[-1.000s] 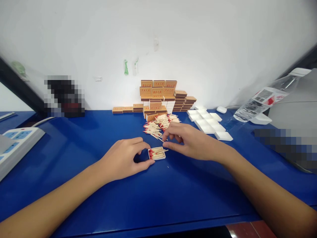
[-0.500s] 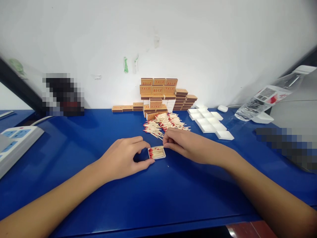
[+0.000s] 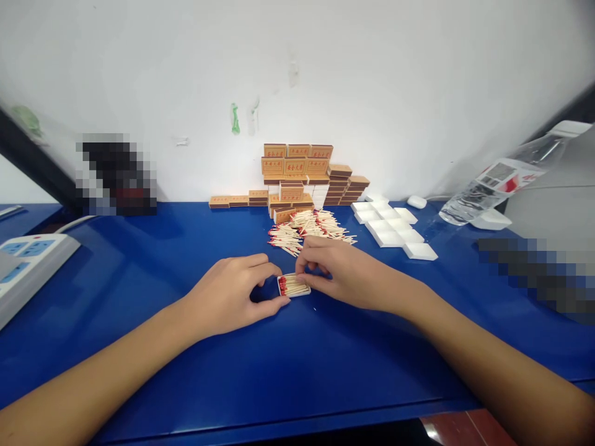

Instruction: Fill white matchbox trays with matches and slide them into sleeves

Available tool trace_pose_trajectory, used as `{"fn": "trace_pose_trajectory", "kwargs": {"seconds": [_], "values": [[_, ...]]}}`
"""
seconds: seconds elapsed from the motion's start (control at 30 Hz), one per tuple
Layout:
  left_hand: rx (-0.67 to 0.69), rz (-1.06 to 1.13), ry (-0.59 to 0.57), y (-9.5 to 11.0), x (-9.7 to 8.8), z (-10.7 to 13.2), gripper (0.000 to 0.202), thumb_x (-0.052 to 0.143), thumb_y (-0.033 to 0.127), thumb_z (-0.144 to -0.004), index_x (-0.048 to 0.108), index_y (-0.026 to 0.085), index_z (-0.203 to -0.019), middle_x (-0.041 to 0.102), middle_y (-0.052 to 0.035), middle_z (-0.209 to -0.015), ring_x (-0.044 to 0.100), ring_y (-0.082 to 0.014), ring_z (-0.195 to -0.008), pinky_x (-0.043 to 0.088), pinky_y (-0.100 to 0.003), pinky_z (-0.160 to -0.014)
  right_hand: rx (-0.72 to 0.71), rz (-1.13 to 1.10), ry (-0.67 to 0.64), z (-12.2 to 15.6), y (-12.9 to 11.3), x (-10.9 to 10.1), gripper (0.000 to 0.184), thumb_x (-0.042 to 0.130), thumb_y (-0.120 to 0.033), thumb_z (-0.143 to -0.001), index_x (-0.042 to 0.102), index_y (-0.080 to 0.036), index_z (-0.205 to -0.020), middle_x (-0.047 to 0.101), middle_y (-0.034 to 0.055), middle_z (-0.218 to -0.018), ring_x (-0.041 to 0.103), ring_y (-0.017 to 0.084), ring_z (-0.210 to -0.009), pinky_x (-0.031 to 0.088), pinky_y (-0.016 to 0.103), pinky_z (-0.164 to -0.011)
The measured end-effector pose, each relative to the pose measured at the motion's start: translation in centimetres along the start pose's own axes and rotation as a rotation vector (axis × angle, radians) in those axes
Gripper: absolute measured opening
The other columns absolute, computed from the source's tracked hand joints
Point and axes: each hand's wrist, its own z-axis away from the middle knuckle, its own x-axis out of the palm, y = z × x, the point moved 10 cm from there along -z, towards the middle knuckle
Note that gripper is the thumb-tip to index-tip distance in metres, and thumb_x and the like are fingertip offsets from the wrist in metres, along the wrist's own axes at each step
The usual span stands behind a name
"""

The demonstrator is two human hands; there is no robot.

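Two hands, left hand [image 3: 227, 294] and right hand [image 3: 344, 272], both pinching one match tray [image 3: 292, 286], one match pile [image 3: 310, 228] behind.

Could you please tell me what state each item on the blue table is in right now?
match tray: open, full of matches, flat on the blue table
left hand: pinching the tray's left end
right hand: fingertips closed on the tray's right end
loose matches: scattered in a heap
white trays: laid in rows, no matches showing
matchboxes: closed, stacked in piles
water bottle: lying tilted, cap on
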Motion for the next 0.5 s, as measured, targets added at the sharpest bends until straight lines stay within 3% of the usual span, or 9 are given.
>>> {"fn": "trace_pose_trajectory", "kwargs": {"seconds": [0.27,0.37,0.5], "values": [[-0.014,-0.006,-0.025,0.1,0.1,0.2,0.028,0.07,0.043,-0.096,0.074,0.021,-0.113,0.065,0.001,-0.086,0.058,-0.0127,-0.066,0.043,-0.027,-0.061,0.022,0.028,-0.074,0.1,0.1,0.7,0.014,0.055,-0.027,-0.107,0.061,-0.019,-0.096,0.062,0.0061,-0.104,0.059,0.017,-0.083,0.043,0.031,-0.073],[-0.02,0.0,-0.026,0.1,0.1,0.2,0.029,0.07,0.044,-0.096,0.074,0.021,-0.114,0.066,0.0009,-0.086,0.058,-0.013,-0.067,0.044,-0.027,-0.062,0.051,0.007,-0.025,0.3,0.6,-0.6,0.017,0.053,-0.028,-0.108,0.059,-0.021,-0.094,0.063,0.0058,-0.102,0.058,0.018,-0.085,0.043,0.031,-0.074],[-0.029,0.003,-0.03,0.1,0.1,0.1,0.029,0.07,0.043,-0.096,0.074,0.021,-0.114,0.066,0.001,-0.087,0.059,-0.013,-0.068,0.044,-0.027,-0.062,0.067,0.037,0.134,0.6,2.3,-3.2,0.018,0.052,-0.031,-0.107,0.059,-0.022,-0.093,0.062,0.0048,-0.096,0.056,0.019,-0.083,0.042,0.031,-0.072]]}}
